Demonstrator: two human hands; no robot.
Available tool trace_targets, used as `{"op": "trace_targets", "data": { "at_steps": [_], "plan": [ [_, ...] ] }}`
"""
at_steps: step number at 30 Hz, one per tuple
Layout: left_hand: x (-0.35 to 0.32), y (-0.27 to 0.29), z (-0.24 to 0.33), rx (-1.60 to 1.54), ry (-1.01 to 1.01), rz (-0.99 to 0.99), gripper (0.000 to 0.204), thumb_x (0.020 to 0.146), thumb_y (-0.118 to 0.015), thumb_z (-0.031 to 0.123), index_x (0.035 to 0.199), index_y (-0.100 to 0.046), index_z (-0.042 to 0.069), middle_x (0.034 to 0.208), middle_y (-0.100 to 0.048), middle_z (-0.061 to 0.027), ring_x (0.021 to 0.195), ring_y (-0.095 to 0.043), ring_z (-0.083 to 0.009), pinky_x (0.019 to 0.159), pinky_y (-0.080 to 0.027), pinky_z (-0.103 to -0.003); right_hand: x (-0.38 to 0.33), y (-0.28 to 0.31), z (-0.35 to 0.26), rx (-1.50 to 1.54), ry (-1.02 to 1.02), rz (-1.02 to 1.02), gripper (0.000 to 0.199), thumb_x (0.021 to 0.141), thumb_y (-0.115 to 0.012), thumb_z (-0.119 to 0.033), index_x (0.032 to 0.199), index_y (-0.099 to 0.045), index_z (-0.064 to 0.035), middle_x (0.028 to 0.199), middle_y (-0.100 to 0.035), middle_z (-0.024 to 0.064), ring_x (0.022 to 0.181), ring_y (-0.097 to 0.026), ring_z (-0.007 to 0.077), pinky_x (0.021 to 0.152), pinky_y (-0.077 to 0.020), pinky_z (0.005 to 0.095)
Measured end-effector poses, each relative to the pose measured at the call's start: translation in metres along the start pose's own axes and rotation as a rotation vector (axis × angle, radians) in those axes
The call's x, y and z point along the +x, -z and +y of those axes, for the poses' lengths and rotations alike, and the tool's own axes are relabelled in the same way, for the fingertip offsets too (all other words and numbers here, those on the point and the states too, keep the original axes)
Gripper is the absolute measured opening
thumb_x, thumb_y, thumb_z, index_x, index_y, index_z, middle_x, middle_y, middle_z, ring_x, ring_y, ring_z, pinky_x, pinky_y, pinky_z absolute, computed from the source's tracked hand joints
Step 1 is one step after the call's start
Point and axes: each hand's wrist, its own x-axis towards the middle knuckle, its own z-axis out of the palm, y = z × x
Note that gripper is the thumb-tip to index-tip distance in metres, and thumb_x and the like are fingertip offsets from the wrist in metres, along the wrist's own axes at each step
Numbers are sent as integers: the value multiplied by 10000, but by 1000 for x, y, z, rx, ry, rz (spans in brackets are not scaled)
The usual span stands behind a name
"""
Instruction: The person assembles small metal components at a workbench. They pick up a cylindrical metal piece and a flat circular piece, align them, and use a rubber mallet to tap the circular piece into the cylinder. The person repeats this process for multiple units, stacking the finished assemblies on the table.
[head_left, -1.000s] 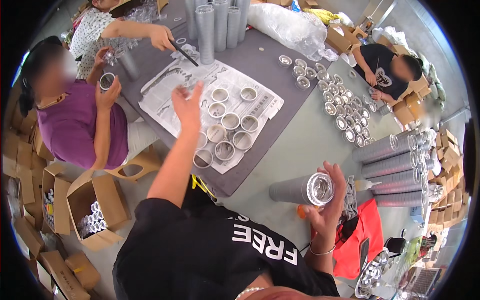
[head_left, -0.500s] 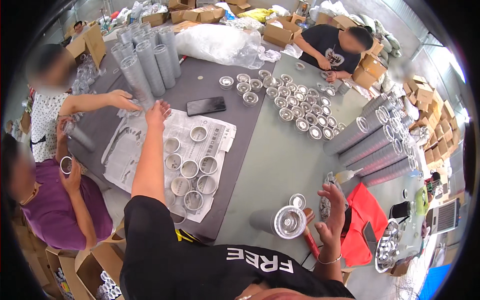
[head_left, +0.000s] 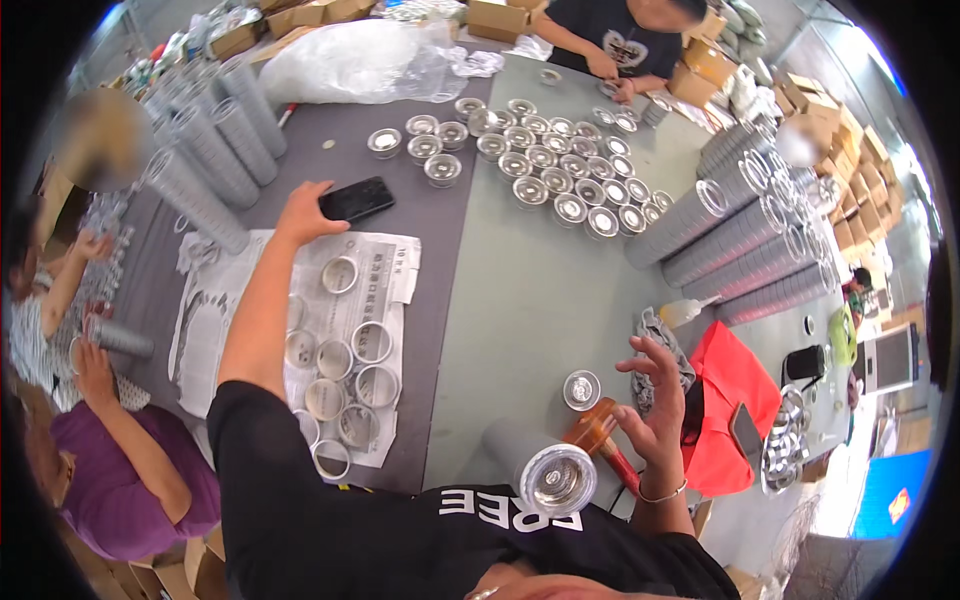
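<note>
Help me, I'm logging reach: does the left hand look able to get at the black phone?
Probably yes: the left hand is at the near end of the phone, and nothing lies over it; whether they touch is unclear.

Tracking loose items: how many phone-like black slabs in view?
2: black slab at the left hand on the dark tabletop; second slab on the red fabric. Others may be hidden.

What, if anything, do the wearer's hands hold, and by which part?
The left hand spans the left end of the phone; firm hold unclear. The right hand holds nothing.
</note>
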Motion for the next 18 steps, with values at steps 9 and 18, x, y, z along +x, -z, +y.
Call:
{"op": "trace_targets", "data": {
  "at_steps": [9,18],
  "plan": [
    [53,-12,87,-610,-15,133,722,659,-939,367,1255,-744,8,967,-746,-106,883,-704,-222,825,-556,-362,-9,0,21,-86,-76,13,816,809,-856,-294,1488,-503,-11,1372,-641,181,1020,-728,245,1004,-516,420],
    [136,-161,289,-236,-84,248,748,610,-900,555,1171,-762,79,1216,-667,-136,1120,-659,-312,974,-539,-443,-33,11,16,-119,-200,21,769,819,-852,-203,1481,-505,-17,1360,-649,184,1005,-737,230,984,-528,400]
  ]
}}
